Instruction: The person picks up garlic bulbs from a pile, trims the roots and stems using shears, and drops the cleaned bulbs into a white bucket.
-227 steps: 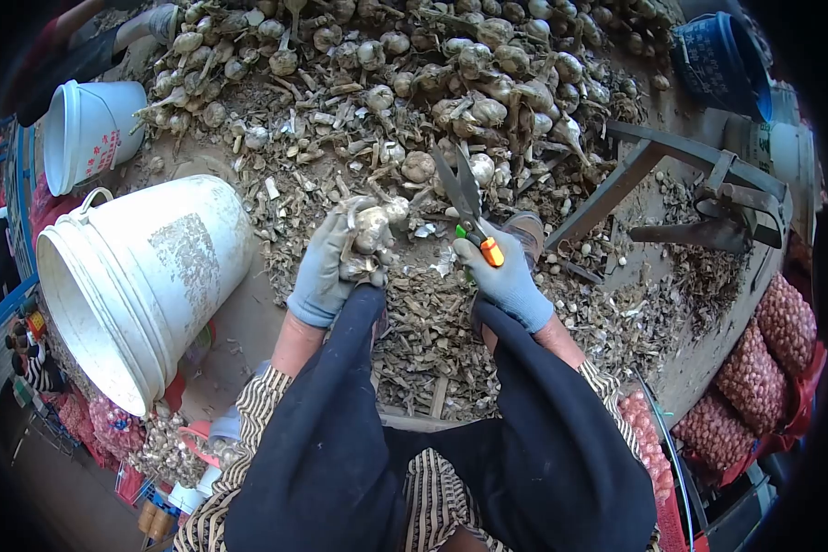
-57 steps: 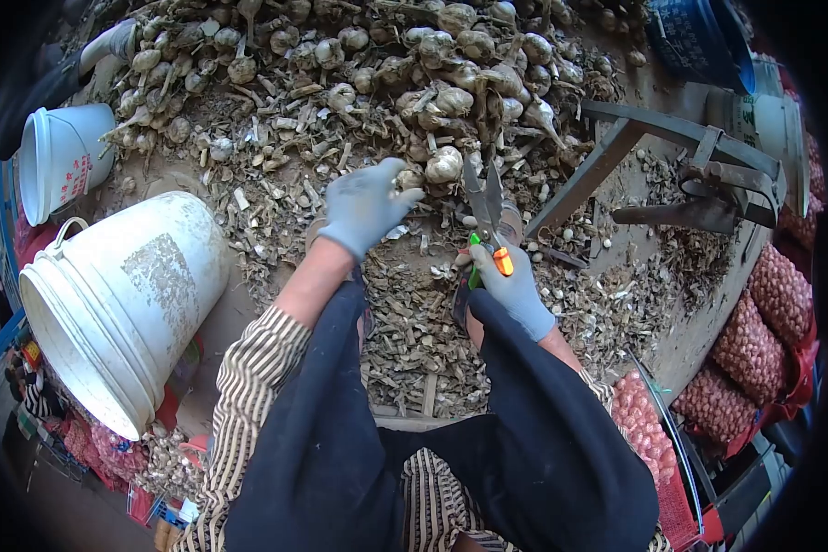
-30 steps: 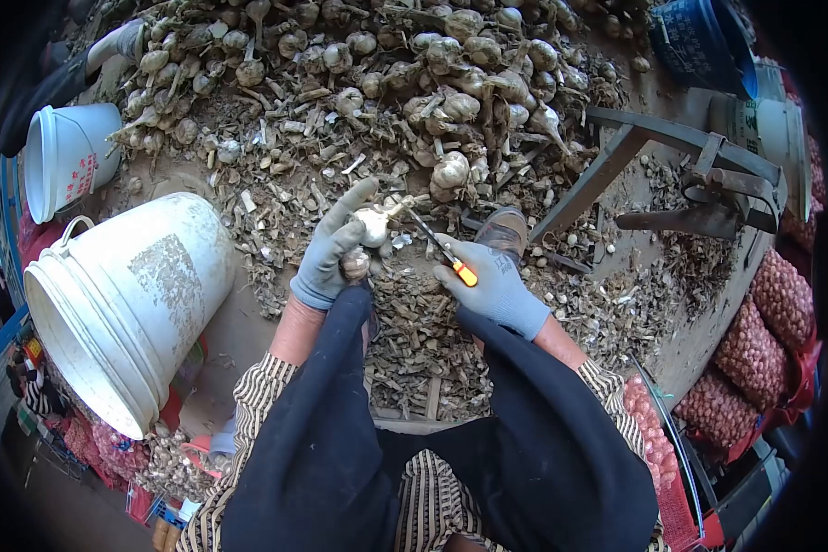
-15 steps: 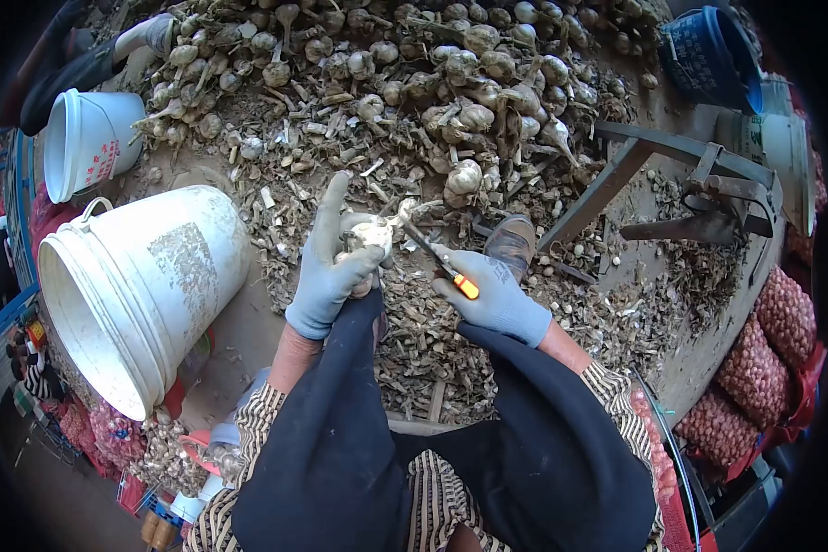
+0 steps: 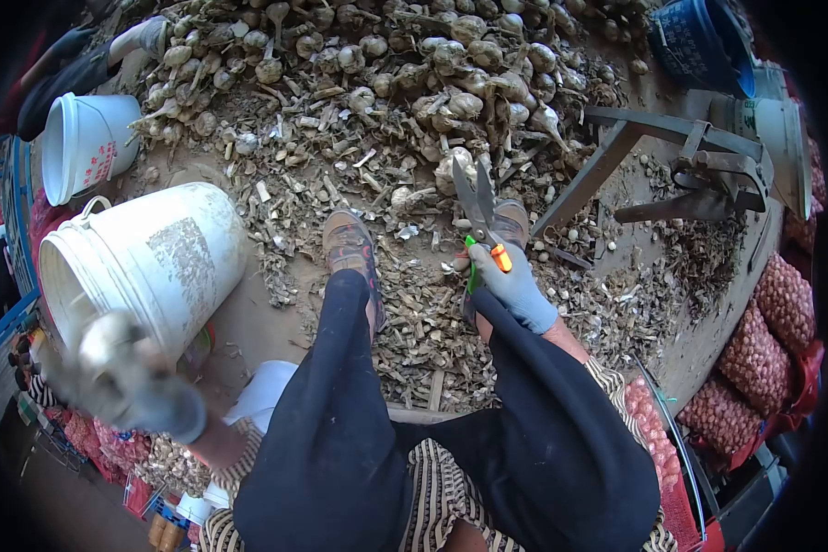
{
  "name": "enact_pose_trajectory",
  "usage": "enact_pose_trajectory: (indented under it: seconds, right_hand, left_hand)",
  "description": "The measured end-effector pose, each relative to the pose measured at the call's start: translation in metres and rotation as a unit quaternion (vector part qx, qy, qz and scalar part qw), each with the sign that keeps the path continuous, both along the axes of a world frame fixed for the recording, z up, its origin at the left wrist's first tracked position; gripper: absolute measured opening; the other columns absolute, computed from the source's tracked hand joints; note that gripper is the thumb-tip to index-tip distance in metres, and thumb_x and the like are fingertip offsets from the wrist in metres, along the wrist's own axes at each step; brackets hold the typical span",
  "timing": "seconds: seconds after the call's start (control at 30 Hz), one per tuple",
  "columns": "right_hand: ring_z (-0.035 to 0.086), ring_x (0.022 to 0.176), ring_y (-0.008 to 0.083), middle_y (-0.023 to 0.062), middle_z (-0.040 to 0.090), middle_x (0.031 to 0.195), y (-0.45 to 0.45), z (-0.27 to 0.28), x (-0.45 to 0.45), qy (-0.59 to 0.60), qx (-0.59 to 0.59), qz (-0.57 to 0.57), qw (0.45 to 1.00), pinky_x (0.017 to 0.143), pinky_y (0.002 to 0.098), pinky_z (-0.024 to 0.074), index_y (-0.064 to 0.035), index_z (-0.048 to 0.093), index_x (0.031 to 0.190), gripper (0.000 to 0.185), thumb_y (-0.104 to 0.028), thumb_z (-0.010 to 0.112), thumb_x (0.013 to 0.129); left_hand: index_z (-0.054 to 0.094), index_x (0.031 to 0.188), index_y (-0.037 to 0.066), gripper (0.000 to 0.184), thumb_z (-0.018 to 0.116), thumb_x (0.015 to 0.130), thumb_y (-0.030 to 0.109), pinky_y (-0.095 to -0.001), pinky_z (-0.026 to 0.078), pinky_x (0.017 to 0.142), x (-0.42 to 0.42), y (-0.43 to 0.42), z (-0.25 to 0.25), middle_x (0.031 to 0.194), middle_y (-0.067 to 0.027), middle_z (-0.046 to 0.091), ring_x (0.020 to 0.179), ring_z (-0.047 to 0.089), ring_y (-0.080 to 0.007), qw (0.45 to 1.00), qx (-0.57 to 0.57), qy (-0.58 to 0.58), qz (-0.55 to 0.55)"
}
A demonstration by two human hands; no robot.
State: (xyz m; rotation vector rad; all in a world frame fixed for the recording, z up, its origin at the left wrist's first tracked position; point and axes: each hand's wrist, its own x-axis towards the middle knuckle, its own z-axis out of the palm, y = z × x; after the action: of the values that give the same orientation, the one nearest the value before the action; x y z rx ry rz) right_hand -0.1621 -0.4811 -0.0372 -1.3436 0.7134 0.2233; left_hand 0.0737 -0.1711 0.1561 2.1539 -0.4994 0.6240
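In my right hand [image 5: 515, 290], gloved in grey, is a pair of scissors [image 5: 474, 198] with orange and green handles. The blades point up and stand apart. My left hand [image 5: 133, 382], also gloved, is smeared by motion at the mouth of the large white bucket [image 5: 170, 267], which lies tipped on its side. A pale round shape shows in the blur, and its fingers cannot be made out. Beyond the scissors lies a garlic bulb [image 5: 453, 170] at the near edge of the garlic heap [image 5: 451, 55].
Dry stem trimmings [image 5: 423, 340] cover the ground around my shoes. A metal frame [image 5: 607, 166] stands at right, near a blue bucket [image 5: 699, 51]. A smaller pale bucket [image 5: 87, 147] is at left. Net sacks [image 5: 754, 368] lie at far right; another person's leg [image 5: 74, 78] shows upper left.
My left hand has swung left and down from the middle to the white bucket, away from the scissors. My right hand has moved slightly right, and the scissors now point upward with blades spread.
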Motion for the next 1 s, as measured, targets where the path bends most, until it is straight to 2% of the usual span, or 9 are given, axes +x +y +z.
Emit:
enact_pose_trajectory:
  seconds: [0.03,0.07,0.1,0.2,0.33,0.53,0.7,0.83,1.0]
  right_hand:
    - [0.065,0.082,0.0057,0.0015,0.074,0.087,0.001,-0.002,-0.001,-0.005,0.002,0.003,1.000,0.073,0.0228,0.0509,-0.0082,0.054,0.148,0.043,-0.022,0.056,0.107]
    - [0.066,0.082,0.0068,0.0026,0.075,0.088,0.003,-0.006,-0.003,-0.017,0.023,-0.039,0.999,0.074,0.0235,0.0515,-0.0069,0.055,0.147,0.042,-0.022,0.056,0.107]
    - [0.067,0.083,0.0078,0.0037,0.076,0.090,0.003,-0.012,-0.004,-0.029,0.042,-0.081,0.995,0.075,0.0242,0.0522,-0.0055,0.056,0.145,0.041,-0.022,0.057,0.107]
    - [0.069,0.085,0.0096,0.0053,0.076,0.091,0.001,-0.020,-0.004,-0.013,0.038,-0.096,0.995,0.075,0.0256,0.0528,-0.0031,0.059,0.141,0.039,-0.022,0.058,0.107]
    - [0.066,0.079,0.0086,0.0032,0.075,0.089,0.000,-0.006,-0.002,-0.018,0.025,-0.083,0.996,0.073,0.0255,0.0524,-0.0060,0.059,0.143,0.040,-0.020,0.058,0.106]
    - [0.068,0.078,0.0143,0.0070,0.074,0.090,-0.010,0.009,0.000,0.004,-0.063,-0.020,0.998,0.075,0.0299,0.0541,-0.0065,0.059,0.143,0.045,-0.019,0.065,0.100]
    - [0.069,0.089,0.0341,0.0180,0.071,0.099,-0.019,0.023,0.012,-0.058,-0.355,0.107,0.927,0.080,0.0397,0.0548,-0.0059,0.061,0.139,0.051,-0.024,0.073,0.093]
    - [0.065,0.082,0.0326,0.0135,0.063,0.084,-0.019,0.024,0.017,-0.074,-0.462,0.178,0.866,0.071,0.0430,0.0504,-0.0066,0.059,0.139,0.054,-0.028,0.073,0.092]
    - [0.065,0.091,0.0313,0.0122,0.065,0.091,-0.020,0.024,0.028,-0.050,-0.494,0.270,0.825,0.077,0.0453,0.0502,-0.0061,0.058,0.139,0.057,-0.030,0.073,0.089]
  left_hand:
    - [0.058,0.133,-0.006,0.040,0.063,0.095,0.003,-0.0245,0.055,0.064,0.020,0.023,0.042,0.095,-0.0176,0.069,0.075,0.066,-0.0166,0.923,0.315,-0.220,-0.014]
    - [0.064,0.127,-0.005,0.035,0.069,0.095,0.006,-0.0259,0.056,0.072,0.025,0.034,0.040,0.094,-0.0167,0.069,0.076,0.067,-0.0176,0.983,-0.098,-0.152,0.038]
    - [0.063,0.129,-0.005,0.037,0.072,0.095,0.008,-0.0277,0.057,0.079,0.033,0.067,0.049,0.103,-0.0141,0.070,0.088,0.068,-0.0179,0.977,-0.056,-0.122,0.164]
    - [0.063,0.128,-0.005,0.038,0.075,0.094,0.006,-0.0334,0.059,0.087,0.051,0.058,0.054,0.133,-0.0152,0.060,0.114,0.063,-0.0206,0.817,0.468,-0.284,0.182]
    - [0.069,0.116,0.000,0.034,0.078,0.083,-0.003,-0.0431,0.053,0.097,0.008,-0.049,-0.048,0.116,-0.0158,0.070,0.109,0.067,-0.0315,0.973,0.174,0.020,-0.149]
    - [0.068,0.109,0.006,0.050,0.080,0.083,0.046,-0.0418,0.056,0.083,-0.025,-0.169,-0.248,0.100,-0.0149,0.073,0.094,0.072,-0.0312,0.747,0.481,0.366,-0.278]
    - [0.066,0.110,0.004,0.050,0.080,0.083,0.045,-0.0397,0.056,0.075,-0.021,-0.156,-0.261,0.093,-0.0126,0.073,0.085,0.072,-0.0253,0.816,0.335,0.391,-0.265]
    - [0.066,0.110,0.001,0.032,0.078,0.087,0.018,-0.0212,0.048,0.063,-0.007,-0.135,-0.216,0.093,-0.0027,0.071,0.075,0.061,-0.0067,0.659,-0.142,0.714,-0.188]
    - [0.065,0.117,-0.003,0.035,0.078,0.086,0.007,-0.0208,0.051,0.071,-0.025,-0.141,-0.186,0.094,-0.0025,0.072,0.079,0.065,-0.0070,0.651,-0.122,0.701,-0.265]
